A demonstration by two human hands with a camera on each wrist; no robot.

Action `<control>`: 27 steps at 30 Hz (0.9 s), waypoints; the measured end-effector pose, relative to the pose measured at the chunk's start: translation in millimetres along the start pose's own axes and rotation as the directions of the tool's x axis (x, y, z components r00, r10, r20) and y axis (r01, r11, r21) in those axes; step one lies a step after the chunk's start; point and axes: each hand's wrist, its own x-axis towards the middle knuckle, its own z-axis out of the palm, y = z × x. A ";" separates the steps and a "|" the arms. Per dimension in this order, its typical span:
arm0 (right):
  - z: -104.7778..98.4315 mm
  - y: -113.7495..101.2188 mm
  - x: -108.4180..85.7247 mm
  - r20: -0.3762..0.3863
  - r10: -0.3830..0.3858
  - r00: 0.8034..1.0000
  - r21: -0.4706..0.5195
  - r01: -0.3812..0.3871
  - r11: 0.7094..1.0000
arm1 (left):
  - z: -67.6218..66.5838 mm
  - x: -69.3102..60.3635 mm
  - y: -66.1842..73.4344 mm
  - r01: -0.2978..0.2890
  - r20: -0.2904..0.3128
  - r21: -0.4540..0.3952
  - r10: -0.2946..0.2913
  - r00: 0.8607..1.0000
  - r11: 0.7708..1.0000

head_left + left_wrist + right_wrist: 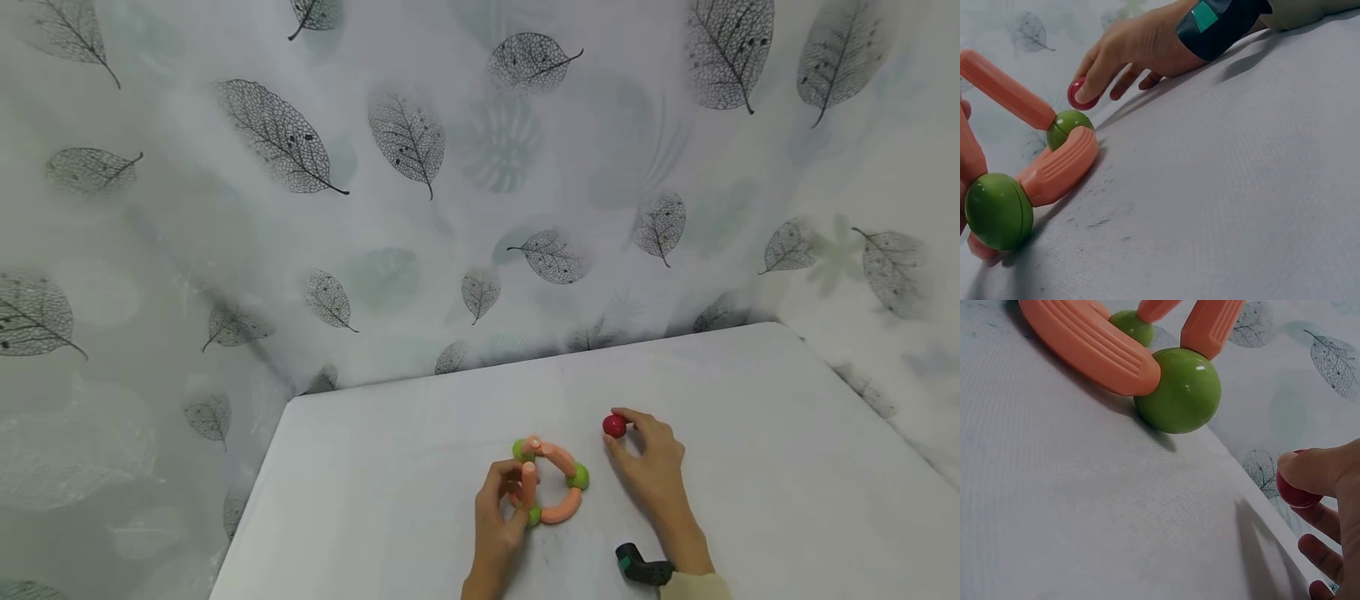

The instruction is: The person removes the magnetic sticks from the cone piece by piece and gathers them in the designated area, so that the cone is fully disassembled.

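On the white table lies a ring of curved orange pieces joined by green balls, with straight orange rods rising from it. My left hand grips the ring's left side, its thumb and fingers around an upright orange rod. Only fingertips of this hand show at the edge of the left wrist view. To the right of the ring, my right hand pinches a small red ball between thumb and fingers. The red ball is apart from the nearest green ball in the right wrist view.
A dark band with a green patch is around the right wrist, beside a pale sleeve. The white table backs onto leaf-patterned curtains, which also hang along both sides.
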 end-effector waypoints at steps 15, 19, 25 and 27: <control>2.8 -0.5 -3.3 0.094 0.036 0.995 -0.093 -0.028 0.995 | -0.7 -5.7 -0.6 0.062 -0.006 0.029 -0.062 0.998 0.998; 2.6 1.0 -7.2 0.108 0.052 0.993 -0.140 -0.037 0.990 | 0.0 -7.9 0.9 0.059 -0.007 0.015 -0.058 0.998 0.998; 2.0 1.1 -5.1 0.097 0.034 0.995 -0.145 -0.019 0.989 | 0.6 -5.1 -0.9 0.002 0.008 0.020 -0.003 1.000 1.000; 3.5 0.2 -3.9 0.107 0.037 0.994 -0.139 -0.021 0.990 | -0.9 -4.6 -1.5 0.004 0.005 0.036 -0.004 1.000 0.999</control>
